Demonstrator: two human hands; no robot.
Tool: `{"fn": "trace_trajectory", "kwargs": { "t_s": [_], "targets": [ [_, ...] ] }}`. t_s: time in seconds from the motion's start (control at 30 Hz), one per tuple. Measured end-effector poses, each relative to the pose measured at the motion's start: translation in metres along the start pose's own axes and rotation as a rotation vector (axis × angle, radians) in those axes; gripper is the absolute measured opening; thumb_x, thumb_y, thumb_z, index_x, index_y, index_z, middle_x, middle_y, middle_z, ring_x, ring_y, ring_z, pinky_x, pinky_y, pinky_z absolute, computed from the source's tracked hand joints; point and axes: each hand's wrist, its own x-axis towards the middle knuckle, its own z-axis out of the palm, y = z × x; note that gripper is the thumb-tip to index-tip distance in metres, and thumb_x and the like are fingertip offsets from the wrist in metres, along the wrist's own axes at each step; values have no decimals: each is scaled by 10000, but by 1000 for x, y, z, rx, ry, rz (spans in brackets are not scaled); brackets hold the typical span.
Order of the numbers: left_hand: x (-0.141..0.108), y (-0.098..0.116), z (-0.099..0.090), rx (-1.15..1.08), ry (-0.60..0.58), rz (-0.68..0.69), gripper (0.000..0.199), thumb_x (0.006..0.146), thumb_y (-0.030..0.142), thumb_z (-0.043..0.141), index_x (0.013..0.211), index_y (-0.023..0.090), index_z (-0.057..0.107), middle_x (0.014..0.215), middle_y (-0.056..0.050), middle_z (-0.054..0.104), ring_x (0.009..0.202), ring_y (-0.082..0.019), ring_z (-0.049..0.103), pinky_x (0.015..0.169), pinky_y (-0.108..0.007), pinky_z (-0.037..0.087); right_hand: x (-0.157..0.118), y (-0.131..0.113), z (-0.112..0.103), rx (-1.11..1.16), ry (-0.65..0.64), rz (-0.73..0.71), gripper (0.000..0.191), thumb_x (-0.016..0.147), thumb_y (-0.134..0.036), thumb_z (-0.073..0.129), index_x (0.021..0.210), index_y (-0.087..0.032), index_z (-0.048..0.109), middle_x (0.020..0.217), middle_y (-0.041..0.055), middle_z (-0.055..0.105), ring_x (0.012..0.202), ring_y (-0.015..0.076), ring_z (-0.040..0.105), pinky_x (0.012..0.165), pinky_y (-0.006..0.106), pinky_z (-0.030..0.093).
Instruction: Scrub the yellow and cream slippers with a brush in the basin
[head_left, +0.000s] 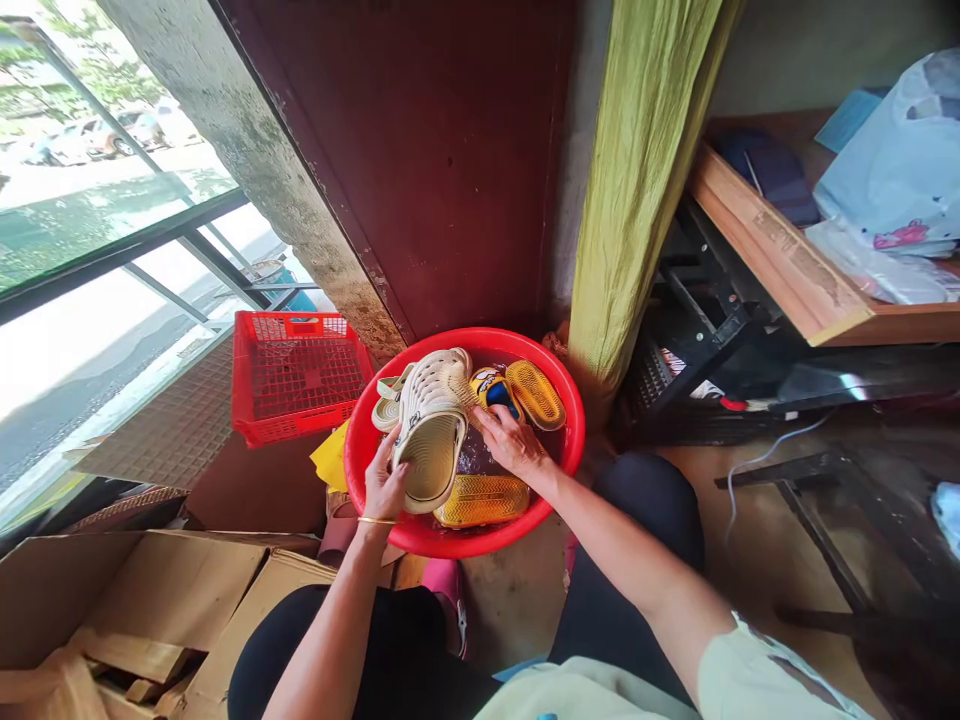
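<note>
A red plastic basin (570, 440) sits on the floor in front of my knees, holding water and several slippers. My left hand (384, 486) grips a cream slipper (431, 440) by its heel, sole turned up, above the basin's left side. My right hand (510, 440) reaches into the basin's middle, fingers against the cream slipper's edge and a small blue-and-yellow object (495, 388). Two yellow slippers lie sole up: one (535, 394) at the back right, one (481, 500) at the front. Another cream slipper (387, 404) rests on the left rim.
A red plastic crate (294, 378) stands left of the basin by a glass railing. Cardboard boxes (127, 600) lie at lower left. A green curtain (637, 190) hangs behind the basin. At right a wooden shelf (780, 260) holds plastic bags; dark furniture frames stand below it.
</note>
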Motion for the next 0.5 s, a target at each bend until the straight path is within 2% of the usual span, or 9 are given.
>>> {"fn": "trace_trajectory", "kwargs": {
  "t_s": [0.17,0.3,0.37,0.43,0.5],
  "targets": [
    [6,5,0,-125,-18,-92,750,676,379,781,1393,202,650,1429,-106,657,1370,-372,540,1128,-442,446,5,9,-7,35,22,-25,505,1075,-266,390,1561,-347,501,1498,107,529,1180,238,630,956,298,526],
    [2,12,3,-164,-93,-141,753,622,331,816,1350,191,682,1392,-107,682,1356,-364,552,1136,-436,433,17,25,-20,-16,18,157,543,1079,-248,356,1610,-344,416,1440,131,563,1134,255,638,961,340,527],
    [1,12,6,-213,-95,-220,753,622,309,809,1353,196,669,1355,-99,699,1289,-344,604,1081,-419,483,17,25,-20,-7,41,226,545,1089,-248,311,1625,-306,393,1404,139,586,1115,250,640,959,341,530],
    [2,9,10,-263,-97,-318,758,632,299,791,1368,199,642,1268,-91,731,1160,-318,678,973,-401,554,12,18,-14,18,58,180,541,1091,-252,300,1620,-292,407,1410,132,587,1126,244,631,965,329,530],
    [4,3,14,-303,-119,-378,758,653,310,762,1386,188,616,1172,-92,754,1049,-304,722,886,-401,596,7,9,-5,32,57,62,537,1091,-270,310,1615,-326,412,1464,113,555,1145,241,623,956,316,535]
  ]
}}
